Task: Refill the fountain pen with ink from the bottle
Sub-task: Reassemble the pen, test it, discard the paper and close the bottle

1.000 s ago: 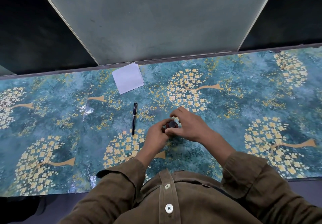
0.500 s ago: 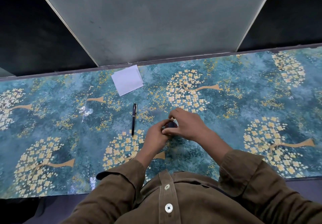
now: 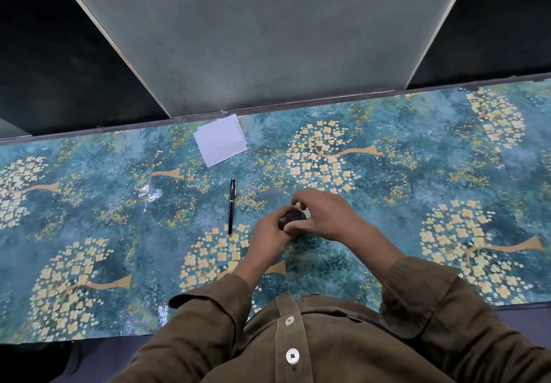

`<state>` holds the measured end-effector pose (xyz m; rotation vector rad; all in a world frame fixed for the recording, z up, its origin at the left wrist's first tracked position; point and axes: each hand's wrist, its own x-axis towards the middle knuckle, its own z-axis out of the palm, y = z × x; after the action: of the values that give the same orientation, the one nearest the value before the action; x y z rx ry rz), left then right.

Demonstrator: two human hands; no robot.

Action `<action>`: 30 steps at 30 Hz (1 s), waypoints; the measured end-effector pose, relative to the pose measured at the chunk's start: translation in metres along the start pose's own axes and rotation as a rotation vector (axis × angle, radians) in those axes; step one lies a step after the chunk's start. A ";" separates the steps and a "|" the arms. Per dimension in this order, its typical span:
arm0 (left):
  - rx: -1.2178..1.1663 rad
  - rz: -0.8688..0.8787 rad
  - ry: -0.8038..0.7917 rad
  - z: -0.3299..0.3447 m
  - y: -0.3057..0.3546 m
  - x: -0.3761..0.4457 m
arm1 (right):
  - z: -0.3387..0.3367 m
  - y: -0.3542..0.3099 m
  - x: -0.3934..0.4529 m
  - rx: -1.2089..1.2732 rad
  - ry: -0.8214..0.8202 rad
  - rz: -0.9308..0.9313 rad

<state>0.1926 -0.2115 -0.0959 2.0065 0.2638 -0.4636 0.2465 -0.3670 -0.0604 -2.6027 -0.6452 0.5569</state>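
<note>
A small ink bottle with a dark round cap (image 3: pixel 296 216) stands on the table in front of me, mostly hidden by my fingers. My left hand (image 3: pixel 268 235) grips the bottle's body from the left. My right hand (image 3: pixel 322 215) curls over it from the right, fingertips pinched around the cap. The capped black fountain pen (image 3: pixel 231 206) lies flat on the table a little to the left of my hands, pointing away from me, untouched.
A white folded sheet of paper (image 3: pixel 220 139) lies near the far edge of the table, beyond the pen. The table is covered by a teal cloth with yellow flower trees (image 3: pixel 447 174). A grey partition panel (image 3: pixel 262 39) rises behind it.
Both hands stay on the ink bottle at the same spot. My right hand's fingers have shifted slightly around the cap. The pen and paper have not moved.
</note>
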 end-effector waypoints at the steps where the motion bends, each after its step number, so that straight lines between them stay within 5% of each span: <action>1: -0.005 -0.002 0.005 0.001 -0.001 0.001 | 0.000 0.001 -0.001 0.043 -0.011 -0.017; 13: 0.008 0.020 -0.004 -0.001 0.000 0.001 | 0.005 0.003 0.003 -0.010 0.040 0.025; 19: 0.023 0.034 0.019 -0.001 0.001 0.000 | 0.004 0.005 0.000 0.062 -0.064 -0.064; 30: 0.110 0.034 0.023 0.001 -0.002 0.001 | 0.025 0.006 -0.006 0.035 0.154 -0.010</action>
<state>0.1927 -0.2119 -0.0984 2.1216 0.2218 -0.4414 0.2323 -0.3680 -0.0829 -2.5771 -0.5930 0.3567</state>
